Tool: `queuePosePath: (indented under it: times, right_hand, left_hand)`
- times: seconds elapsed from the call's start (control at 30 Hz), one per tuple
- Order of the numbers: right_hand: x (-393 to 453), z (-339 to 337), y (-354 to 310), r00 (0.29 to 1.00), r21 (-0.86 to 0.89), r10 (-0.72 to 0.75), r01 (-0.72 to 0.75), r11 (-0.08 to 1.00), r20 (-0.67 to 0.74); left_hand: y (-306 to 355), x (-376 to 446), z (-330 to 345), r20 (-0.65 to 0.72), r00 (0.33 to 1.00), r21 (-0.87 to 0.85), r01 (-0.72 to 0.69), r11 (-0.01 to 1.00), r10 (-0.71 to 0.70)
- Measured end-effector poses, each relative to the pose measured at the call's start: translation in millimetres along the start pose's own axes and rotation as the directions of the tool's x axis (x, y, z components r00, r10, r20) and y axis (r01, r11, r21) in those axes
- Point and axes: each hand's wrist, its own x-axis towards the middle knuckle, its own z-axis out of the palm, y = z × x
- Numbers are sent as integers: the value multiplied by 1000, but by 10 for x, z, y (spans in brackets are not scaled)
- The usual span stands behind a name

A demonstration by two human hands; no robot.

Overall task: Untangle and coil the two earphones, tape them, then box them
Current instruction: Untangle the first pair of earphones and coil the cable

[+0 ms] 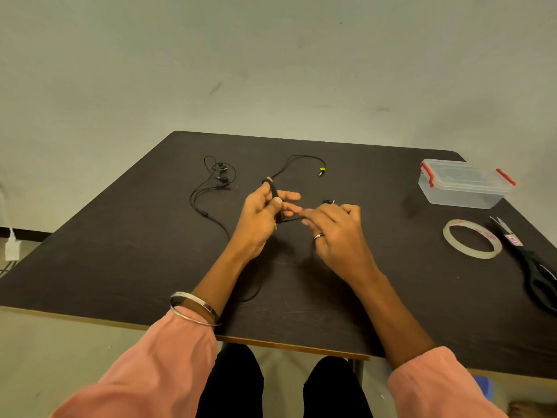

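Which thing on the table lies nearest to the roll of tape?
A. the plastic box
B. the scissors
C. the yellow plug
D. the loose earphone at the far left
B: the scissors lie right beside the roll of tape, on its right side, while the plastic box stands farther back.

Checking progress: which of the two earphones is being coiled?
The earphone with the yellow plug, wound around the left hand; the other earphone lies loose, untouched, to its left.

Bare table (pixel 126 254) lies left; tape roll (pixel 472 239), scissors (pixel 530 267) and box (pixel 465 184) crowd the right.
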Motion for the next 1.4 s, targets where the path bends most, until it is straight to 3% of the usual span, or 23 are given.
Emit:
queuePosePath:
  times: [0.2,0.27,0.43,0.57,0.67,0.77,0.87,1.03,1.23,1.3,1.33,1.4]
  right_hand:
    - [3,-37,14,999,206,26,-30,978,20]
    - [-1,-35,21,999,217,11,-19,976,38]
    - [-13,-45,37,996,171,-33,18,985,86]
    - [9,-61,91,999,133,-35,32,991,22]
    - [26,-75,180,997,66,-14,19,998,-74]
    - [26,-114,251,988,-9,18,-19,1000,-152]
    - [5,-165,310,984,-133,25,-50,990,-177]
    - [-26,-178,353,995,-387,5,-44,921,-102]
    - [-16,-169,301,996,-473,88,-85,877,-15]
    - [-10,-156,311,973,-338,227,-199,920,46]
    - [5,-169,307,935,-166,332,-311,936,122]
    - [51,-219,279,828,272,481,-553,788,288]
  left_hand:
    - [80,35,-74,-123,982,-345,94,934,-145]
    - [77,49,-116,-141,978,-384,87,919,-152]
    - [-10,50,-72,-60,995,-167,72,983,-83]
    - [-65,16,-26,117,990,105,70,992,-82]
    - [-44,-55,23,327,939,217,39,975,-110]
    - [-6,-105,52,446,886,293,-10,956,-127]
    - [39,-128,49,499,857,311,-38,950,-129]
    - [68,-129,47,464,868,286,39,957,-174]
    - [65,-85,3,370,909,102,167,981,-194]
    - [62,-76,-4,330,926,65,174,983,-186]
    - [59,-71,-5,296,938,56,172,984,-181]
    - [52,-52,-19,215,962,54,163,985,-171]
